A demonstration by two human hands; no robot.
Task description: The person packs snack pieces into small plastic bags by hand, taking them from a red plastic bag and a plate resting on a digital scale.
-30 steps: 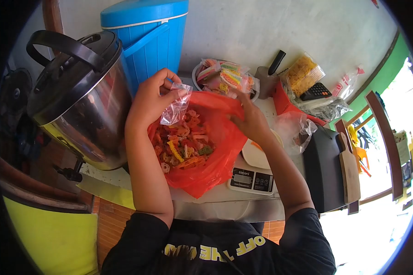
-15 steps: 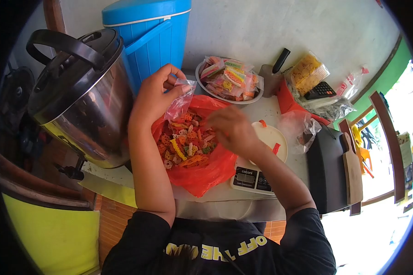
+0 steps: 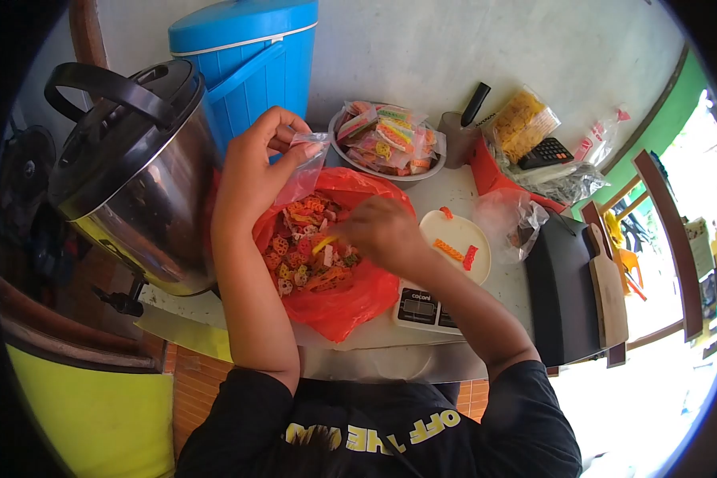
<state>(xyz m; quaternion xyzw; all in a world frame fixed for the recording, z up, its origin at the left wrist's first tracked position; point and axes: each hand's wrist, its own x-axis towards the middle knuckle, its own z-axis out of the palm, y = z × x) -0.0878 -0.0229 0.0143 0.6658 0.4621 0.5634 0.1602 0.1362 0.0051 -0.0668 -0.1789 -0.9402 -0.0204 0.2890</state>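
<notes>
My left hand [image 3: 264, 163] pinches a small clear plastic bag [image 3: 304, 171] by its top, above the left rim of a red plastic bag [image 3: 338, 307]. Colourful cracker pieces [image 3: 307, 267] of various shapes fill the red bag. My right hand [image 3: 384, 233], slightly blurred, is closed over the bag's right side, with a yellow cracker stick [image 3: 324, 244] at its fingertips. Right of that hand, a kitchen scale [image 3: 427, 307] has a cream plate on top. An orange cracker stick [image 3: 449, 250] and a red one [image 3: 470, 257] lie on the plate, with another red piece [image 3: 446, 213] at its far edge.
Behind the red bag stands a bowl [image 3: 413, 177] of filled packets. A steel urn [image 3: 147, 191] and a blue cooler [image 3: 247, 72] stand at left. At right are a red basket [image 3: 486, 171] with a calculator [image 3: 545, 153], crumpled clear plastic [image 3: 526, 231] and a black box [image 3: 566, 295].
An orange stick has appeared on the scale plate. My right hand has moved left and down into the red bag's opening, and the yellow stick has turned. My left hand still holds the clear bag.
</notes>
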